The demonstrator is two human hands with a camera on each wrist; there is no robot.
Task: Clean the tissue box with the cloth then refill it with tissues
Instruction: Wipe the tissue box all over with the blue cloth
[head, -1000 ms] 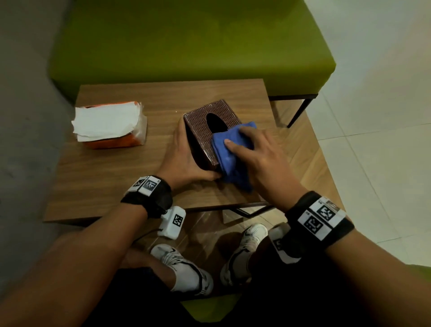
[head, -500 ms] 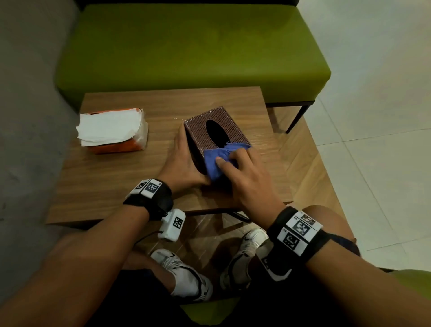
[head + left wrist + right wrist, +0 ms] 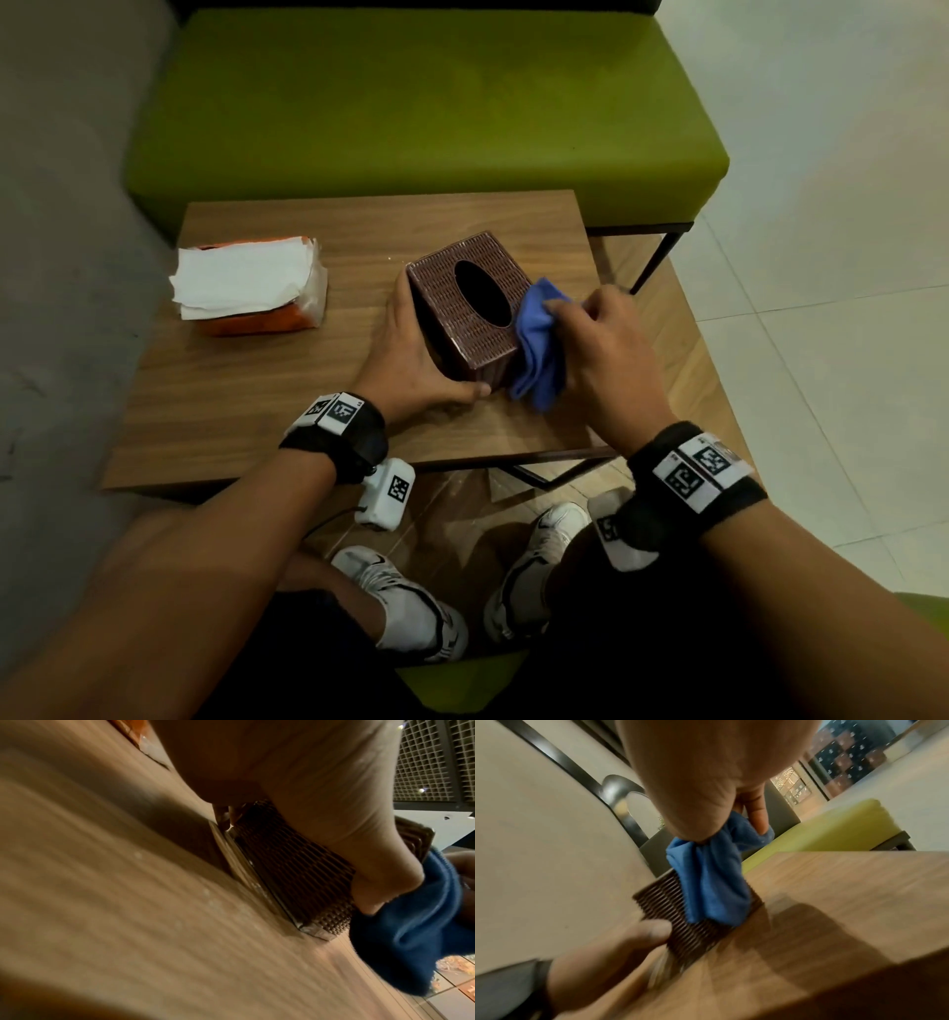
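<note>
Green bench [image 3: 411,103], white tiled floor [image 3: 821,257]

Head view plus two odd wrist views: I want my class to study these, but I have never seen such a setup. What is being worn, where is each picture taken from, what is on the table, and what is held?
No machine here: a person wears three cameras, one on the head and one on each wrist. The head view looks down at both hands. Each wrist view looks along its own hand, so the palm fills the picture.

On the wooden table stand a brown woven tissue box and, to its left, an opened orange pack of tissues. A green bench is behind.

The left hand grips the box to steady it. The right hand pinches a blue cloth, which hangs against the box's right side. The black bands with square patterns on the wrists hold the cameras.
</note>
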